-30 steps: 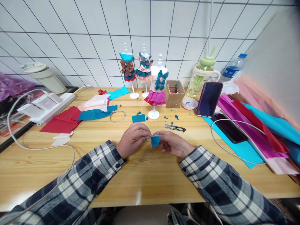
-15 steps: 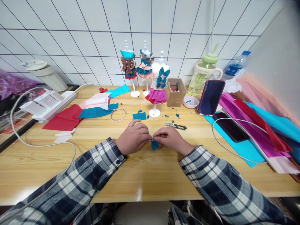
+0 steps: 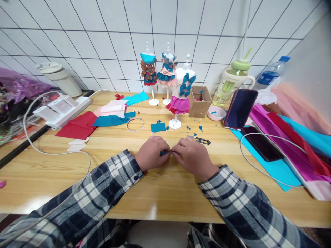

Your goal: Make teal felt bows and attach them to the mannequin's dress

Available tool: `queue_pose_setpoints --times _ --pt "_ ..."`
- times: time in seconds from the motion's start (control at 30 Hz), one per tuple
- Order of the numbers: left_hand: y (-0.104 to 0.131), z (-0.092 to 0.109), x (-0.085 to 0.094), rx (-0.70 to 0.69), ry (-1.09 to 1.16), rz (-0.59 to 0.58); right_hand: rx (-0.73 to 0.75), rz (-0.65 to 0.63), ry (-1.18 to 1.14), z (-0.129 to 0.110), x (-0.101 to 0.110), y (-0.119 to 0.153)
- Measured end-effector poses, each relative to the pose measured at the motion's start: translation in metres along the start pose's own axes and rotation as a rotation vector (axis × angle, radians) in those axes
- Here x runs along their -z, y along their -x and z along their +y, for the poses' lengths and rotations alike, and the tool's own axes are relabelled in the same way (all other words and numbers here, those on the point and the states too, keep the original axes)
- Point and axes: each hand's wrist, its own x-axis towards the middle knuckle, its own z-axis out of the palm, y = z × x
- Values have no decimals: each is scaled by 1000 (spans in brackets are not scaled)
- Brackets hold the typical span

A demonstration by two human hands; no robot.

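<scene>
My left hand (image 3: pixel 153 153) is closed on a small teal piece (image 3: pixel 163 153), mostly hidden by the fingers. Its fingertips meet those of my right hand (image 3: pixel 192 156), which are pinched together; what they hold is too small to make out. Beyond the hands lie a flat teal rectangle (image 3: pixel 158 127), teal scraps and small black snips (image 3: pixel 202 140). A thin ring (image 3: pixel 135 124) rests to the left. Three dressed mini mannequins stand further back, the closest (image 3: pixel 178 104) with teal bows and a magenta skirt.
A cardboard box (image 3: pixel 200 103), pink dish (image 3: pixel 216 113), upright phone (image 3: pixel 240 109) and green-lidded bottle (image 3: pixel 231 81) are at the back right. Coloured sheets (image 3: pixel 279 137) and a cable lie right. Red cloth (image 3: pixel 77 124) and a power strip (image 3: pixel 67 112) lie left.
The teal piece has gone from hanging below my fingertips to being mostly covered by my left hand. Both hands are more curled. The whole view has shifted slightly.
</scene>
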Motion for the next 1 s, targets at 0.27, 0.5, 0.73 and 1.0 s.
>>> queue_pose_setpoints --times 0.27,0.5,0.73,1.0 --pt "-2 -1 -2 367 276 245 -49 154 -97 -10 6 2" --pt "1 -5 8 -72 -288 315 -748 -87 -1317 -12 -5 -5" --pt "3 3 13 -230 -504 370 -1052 -49 -1745 -26 -6 -4" --pt "3 10 8 -163 -346 362 -1086 50 -1849 -31 -12 -2"
